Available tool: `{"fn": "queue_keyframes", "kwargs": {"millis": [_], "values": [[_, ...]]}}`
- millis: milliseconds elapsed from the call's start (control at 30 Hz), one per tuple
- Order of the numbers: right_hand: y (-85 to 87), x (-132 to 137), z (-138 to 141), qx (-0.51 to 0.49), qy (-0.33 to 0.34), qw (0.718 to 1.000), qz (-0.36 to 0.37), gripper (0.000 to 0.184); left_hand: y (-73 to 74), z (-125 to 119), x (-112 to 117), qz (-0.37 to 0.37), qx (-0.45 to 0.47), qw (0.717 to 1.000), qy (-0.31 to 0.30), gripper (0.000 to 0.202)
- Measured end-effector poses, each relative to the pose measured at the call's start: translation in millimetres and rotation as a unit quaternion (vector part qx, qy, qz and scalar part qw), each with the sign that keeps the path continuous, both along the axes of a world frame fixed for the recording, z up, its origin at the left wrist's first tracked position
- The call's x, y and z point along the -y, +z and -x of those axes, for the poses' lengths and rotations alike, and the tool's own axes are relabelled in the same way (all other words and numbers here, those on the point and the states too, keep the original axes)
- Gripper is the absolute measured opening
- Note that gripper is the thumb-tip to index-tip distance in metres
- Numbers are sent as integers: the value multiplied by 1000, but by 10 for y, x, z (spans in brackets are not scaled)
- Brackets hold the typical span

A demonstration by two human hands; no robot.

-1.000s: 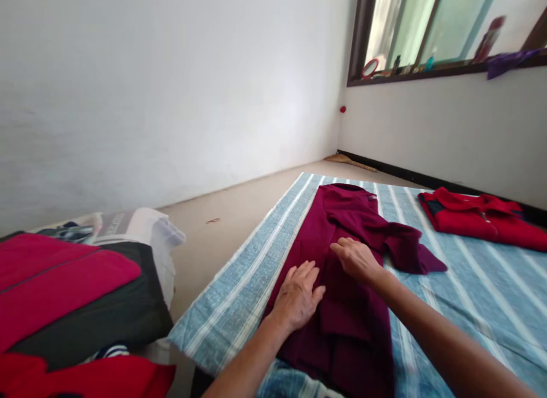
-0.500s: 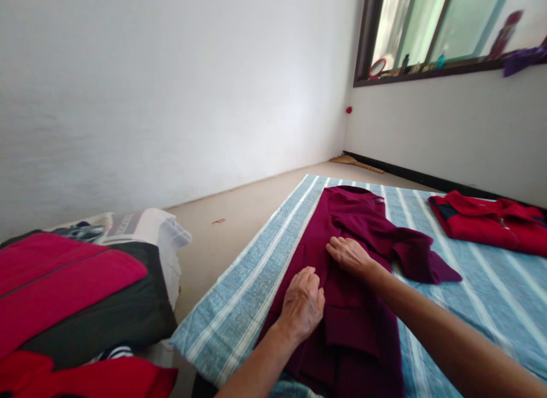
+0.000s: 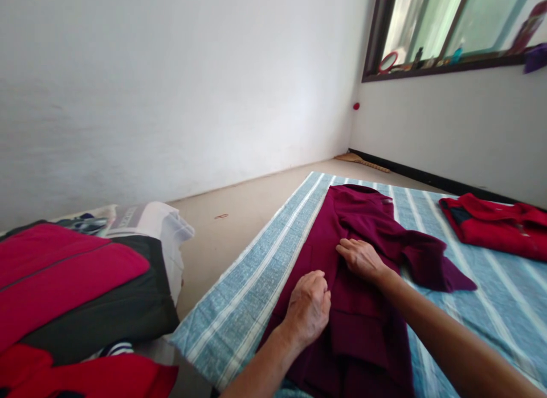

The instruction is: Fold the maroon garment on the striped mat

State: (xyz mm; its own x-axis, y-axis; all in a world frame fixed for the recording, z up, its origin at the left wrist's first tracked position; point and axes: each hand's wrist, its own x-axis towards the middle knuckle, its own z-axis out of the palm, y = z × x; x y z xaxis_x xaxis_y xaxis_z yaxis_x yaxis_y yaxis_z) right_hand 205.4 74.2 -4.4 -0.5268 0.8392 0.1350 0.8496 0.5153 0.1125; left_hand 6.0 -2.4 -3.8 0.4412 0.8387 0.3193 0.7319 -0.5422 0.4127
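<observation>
Maroon shirt [image 3: 367,227] lies flat on a blue striped sheet [image 3: 248,289] on the floor, one sleeve folded across to the right. Left hand [image 3: 308,307] rests on its near left part, fingers curled shut; can't tell if it pinches a fold. Right hand [image 3: 361,258] lies open, palm down, mid-shirt. Red shirt [image 3: 496,224] lies well apart, far right. Stacked clothes [image 3: 77,284] sit off the sheet, left.

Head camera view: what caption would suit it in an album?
Left hand and right hand rest on a dark maroon cloth garment spread over a blue striped mat, red cloth garment nearby.
</observation>
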Motion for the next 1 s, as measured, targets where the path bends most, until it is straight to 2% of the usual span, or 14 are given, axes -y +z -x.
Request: {"fn": "queue_keyframes", "kwargs": {"millis": [300, 500, 600, 733, 867, 1000], "values": [[-18, -9, 58, -12, -42, 999, 20, 24, -6, -69, 16, 8, -31, 999, 5, 11], [125, 129, 215, -44, -93, 994, 25, 26, -57, -68, -10, -1, -3, 1000, 4, 8], [167, 256, 376, -79, -89, 993, 19, 28, -100, -87, -17, -13, 1, 1000, 8, 11], [47, 342, 508, -117, -82, 989, 29, 26, -88, -78, -19, -22, -11, 1000, -2, 15], [-137, 341, 490, -148, -92, 984, 34, 29, 19, 24, -112, -19, -7, 999, -40, 19], [-212, 339, 474, -178, -86, 980, 27, 31, 71, 87, -386, -15, -62, 998, 27, 28]]}}
